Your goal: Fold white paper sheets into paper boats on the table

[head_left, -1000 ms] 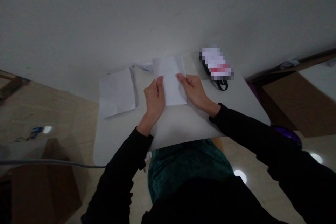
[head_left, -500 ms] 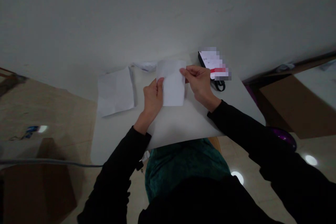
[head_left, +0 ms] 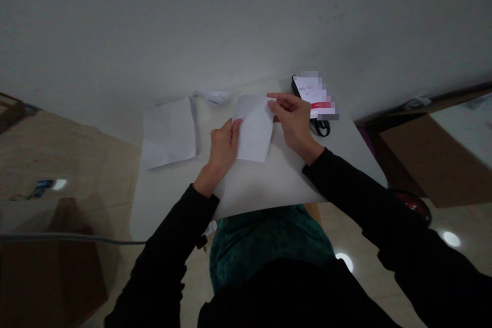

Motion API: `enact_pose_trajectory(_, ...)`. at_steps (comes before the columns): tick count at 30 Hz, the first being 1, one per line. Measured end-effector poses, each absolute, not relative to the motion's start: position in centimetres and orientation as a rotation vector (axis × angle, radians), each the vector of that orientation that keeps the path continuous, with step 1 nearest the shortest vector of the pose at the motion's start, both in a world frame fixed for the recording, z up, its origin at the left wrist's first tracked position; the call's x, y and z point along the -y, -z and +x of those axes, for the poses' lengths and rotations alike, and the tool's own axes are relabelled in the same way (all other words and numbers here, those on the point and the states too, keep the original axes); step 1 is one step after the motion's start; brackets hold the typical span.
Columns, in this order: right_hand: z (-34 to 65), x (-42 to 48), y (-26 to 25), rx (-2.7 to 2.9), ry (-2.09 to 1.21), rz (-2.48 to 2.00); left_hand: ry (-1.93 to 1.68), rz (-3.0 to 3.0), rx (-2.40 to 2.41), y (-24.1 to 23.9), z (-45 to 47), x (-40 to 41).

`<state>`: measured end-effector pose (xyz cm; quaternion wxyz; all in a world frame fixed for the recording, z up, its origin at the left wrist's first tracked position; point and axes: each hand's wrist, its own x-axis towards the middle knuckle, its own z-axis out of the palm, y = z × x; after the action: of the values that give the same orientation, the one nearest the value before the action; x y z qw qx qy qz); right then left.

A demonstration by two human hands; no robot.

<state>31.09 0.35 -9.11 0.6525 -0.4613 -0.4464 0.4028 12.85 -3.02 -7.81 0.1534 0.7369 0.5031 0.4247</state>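
Left hand (head_left: 223,144) and right hand (head_left: 295,122) are pinching one white rectangular paper (head_left: 252,130), possibly folded; one creased white sheet (head_left: 169,134) is lying left.

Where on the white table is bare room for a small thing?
Bare table lies front left, between the left-side paper and left sleeve; front middle, between left sleeve and right sleeve; and right, between the black strap and the table's edge. Back middle is crowded: crumpled paper, held sheet, right hand, lit device.
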Motion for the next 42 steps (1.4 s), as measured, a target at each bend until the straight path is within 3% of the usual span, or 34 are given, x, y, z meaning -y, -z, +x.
enact_pose_trajectory(9,31.4,-0.7,9.8,1.171,-0.703,-1.036,-1.186,2.199,-1.457,7.6,12.2,2.9)
enact_pose_trajectory(16,29.0,1.8,9.9,1.255,-1.226,-1.0,-1.275,2.123,-1.614,7.4,11.8,2.5)
enact_pose_trajectory(25,29.0,2.3,9.0,1.196,-0.98,-1.045,-1.272,1.724,-1.529,8.0,12.6,2.7)
enact_pose_trajectory(31,28.6,2.8,9.1,1.218,-1.393,-0.999,-1.357,1.576,-1.546,7.5,12.4,2.7)
enact_pose_trajectory(42,28.1,3.5,9.4,1.132,-1.515,-0.855,-1.547,1.529,-1.547,7.6,12.0,2.1)
